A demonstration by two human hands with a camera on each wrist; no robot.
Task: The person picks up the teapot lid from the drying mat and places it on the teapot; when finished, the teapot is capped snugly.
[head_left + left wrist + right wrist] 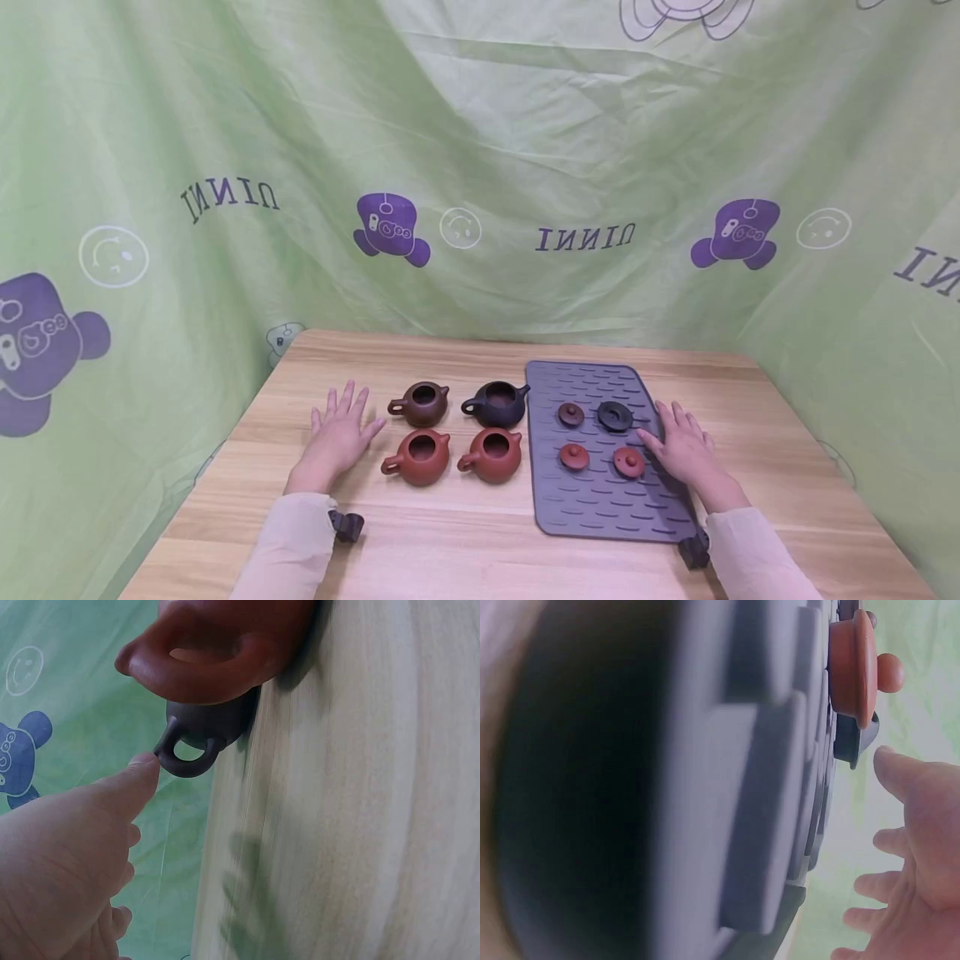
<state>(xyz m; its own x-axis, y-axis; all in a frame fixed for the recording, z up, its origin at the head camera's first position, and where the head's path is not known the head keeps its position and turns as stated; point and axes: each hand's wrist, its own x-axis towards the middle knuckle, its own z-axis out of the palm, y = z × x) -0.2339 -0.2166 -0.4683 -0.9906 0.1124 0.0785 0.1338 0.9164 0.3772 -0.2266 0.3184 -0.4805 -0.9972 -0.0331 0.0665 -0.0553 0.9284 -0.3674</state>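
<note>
Two teapots without lids stand in the back row, a brown teapot and a black teapot. In front of them are two red teapots, a left one and a right one. My left hand lies with fingers spread, left of the teapots and holding nothing. On the grey mat lie a brown lid, a black lid and two red lids, one left, one right. My right hand, fingers spread, is at the mat's right edge, holding nothing.
A wooden table carries everything. Green printed cloth hangs behind it and along both sides. Each wrist wears a small black device, the left device and the right device.
</note>
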